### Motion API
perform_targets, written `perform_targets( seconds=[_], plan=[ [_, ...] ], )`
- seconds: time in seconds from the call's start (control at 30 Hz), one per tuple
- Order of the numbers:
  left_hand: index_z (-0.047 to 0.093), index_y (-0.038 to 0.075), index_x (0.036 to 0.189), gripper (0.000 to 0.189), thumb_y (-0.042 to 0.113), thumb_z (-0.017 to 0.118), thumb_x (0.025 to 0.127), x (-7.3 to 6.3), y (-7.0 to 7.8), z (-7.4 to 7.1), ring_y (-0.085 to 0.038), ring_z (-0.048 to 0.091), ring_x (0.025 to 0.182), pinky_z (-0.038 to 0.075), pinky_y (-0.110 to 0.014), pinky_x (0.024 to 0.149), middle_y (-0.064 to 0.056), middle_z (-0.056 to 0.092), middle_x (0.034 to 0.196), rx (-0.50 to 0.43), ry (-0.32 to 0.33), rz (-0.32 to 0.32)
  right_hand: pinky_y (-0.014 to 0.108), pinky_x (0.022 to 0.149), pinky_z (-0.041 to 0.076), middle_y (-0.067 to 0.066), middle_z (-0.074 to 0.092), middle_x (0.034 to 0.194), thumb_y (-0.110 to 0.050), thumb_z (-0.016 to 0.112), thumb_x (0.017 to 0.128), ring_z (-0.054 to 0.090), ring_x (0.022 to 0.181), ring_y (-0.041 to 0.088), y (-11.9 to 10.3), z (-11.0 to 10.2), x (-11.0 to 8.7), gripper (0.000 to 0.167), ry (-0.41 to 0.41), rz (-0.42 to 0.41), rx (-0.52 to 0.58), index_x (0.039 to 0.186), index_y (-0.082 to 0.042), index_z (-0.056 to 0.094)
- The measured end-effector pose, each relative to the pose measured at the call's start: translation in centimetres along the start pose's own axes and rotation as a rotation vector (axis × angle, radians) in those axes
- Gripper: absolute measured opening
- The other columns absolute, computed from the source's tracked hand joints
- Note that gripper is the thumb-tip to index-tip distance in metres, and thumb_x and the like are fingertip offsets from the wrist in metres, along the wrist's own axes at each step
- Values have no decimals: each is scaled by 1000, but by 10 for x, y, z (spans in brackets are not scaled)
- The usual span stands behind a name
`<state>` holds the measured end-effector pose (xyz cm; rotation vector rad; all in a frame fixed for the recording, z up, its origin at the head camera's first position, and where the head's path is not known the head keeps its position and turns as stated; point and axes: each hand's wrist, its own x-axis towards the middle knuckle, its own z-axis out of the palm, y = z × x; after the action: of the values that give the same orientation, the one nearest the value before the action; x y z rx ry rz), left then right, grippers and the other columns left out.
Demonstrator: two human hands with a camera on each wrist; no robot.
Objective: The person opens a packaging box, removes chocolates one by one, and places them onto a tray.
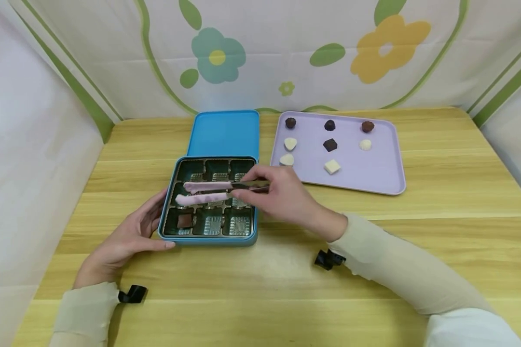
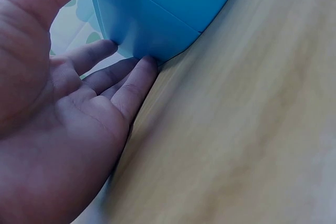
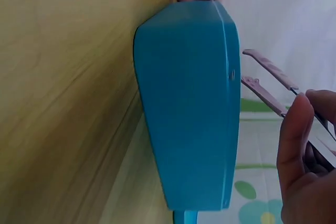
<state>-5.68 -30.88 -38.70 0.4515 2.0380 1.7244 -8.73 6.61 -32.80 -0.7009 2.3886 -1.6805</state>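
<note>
A pair of tongs with pink tips (image 1: 203, 198) is held by my right hand (image 1: 284, 195), pinched between thumb and fingers. The tips stand apart over the middle row of the blue box (image 1: 257, 232), with nothing between them. In the right wrist view the tongs (image 3: 270, 71) hover above the box's rim. A brown square chocolate (image 1: 185, 221) sits in the front-left compartment of the box's dark tray. My left hand (image 1: 128, 236) steadies the box's front-left corner, thumb along the front. In the left wrist view, extended fingers (image 2: 137, 85) touch the blue side wall.
Behind the box lies its blue lid (image 1: 226, 132). To the right, a lilac tray (image 1: 364, 176) carries several dark, brown and white chocolates, such as a white square one (image 1: 332, 166). A flowered cloth (image 1: 286, 58) hangs behind the wooden table (image 1: 260, 299).
</note>
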Motion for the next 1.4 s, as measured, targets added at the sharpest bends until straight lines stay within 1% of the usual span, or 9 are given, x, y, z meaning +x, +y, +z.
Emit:
perform_targets(
  seconds=[0.1,0.3,0.53,0.63,0.73,0.83,1.07,1.27,1.4],
  plan=[
    [12,17,175,118,-17,80,85,-1,-1,0,3,45,148,46,-13,112,-15,17,180,-1,1,-1,24,58,51,2,77,87,-20,84,96,62,65,7,-3,9,4,15,-45,-85,-63,101,-8,76],
    [11,17,175,118,-15,80,85,-2,0,0,7,41,149,43,-10,113,-19,12,181,14,9,-5,24,54,41,-5,71,75,-24,84,96,44,52,3,-7,15,10,15,-138,-163,-143,102,-11,77],
    [12,17,175,118,-15,81,85,-3,-1,0,5,41,150,42,-10,115,-20,13,181,25,12,-4,18,58,42,-8,68,74,-27,86,94,50,60,1,-23,20,21,16,-196,-272,-339,95,-13,79],
    [14,18,175,117,-14,81,85,-4,-1,0,5,42,149,42,-10,114,-20,14,180,25,22,-10,19,57,38,-6,64,71,-30,83,96,46,58,5,-38,26,31,18,-259,-288,-450,96,-12,79],
    [14,18,175,117,-15,81,85,-4,-2,1,5,42,149,42,-10,114,-20,14,180,18,20,-9,17,60,43,-3,72,78,-29,80,99,53,59,6,-51,31,40,18,-332,-287,-522,98,-10,79],
    [14,18,175,117,-14,81,85,-4,-3,2,6,41,150,42,-10,114,-21,13,180,18,15,-10,16,63,49,0,79,85,-26,78,100,60,61,6,-52,32,44,17,-351,-302,-521,97,-9,79],
    [15,19,175,116,-12,82,86,-4,0,2,5,45,148,43,-11,113,-20,14,181,27,29,-31,13,58,50,0,76,71,-25,80,99,62,55,-1,-36,30,40,16,-319,-251,-384,93,-10,79],
    [15,19,175,116,-12,82,85,-1,1,0,4,44,148,43,-11,114,-19,16,180,29,20,-23,18,58,46,-3,73,75,-27,84,95,53,56,4,-49,26,41,19,-279,-335,-495,95,-9,79],
    [15,19,175,117,-14,81,85,0,0,-1,2,46,147,45,-12,113,-18,17,180,18,13,-14,21,67,53,-1,77,89,-27,81,97,59,66,8,-64,29,43,19,-358,-332,-596,100,-8,78]
  ],
)
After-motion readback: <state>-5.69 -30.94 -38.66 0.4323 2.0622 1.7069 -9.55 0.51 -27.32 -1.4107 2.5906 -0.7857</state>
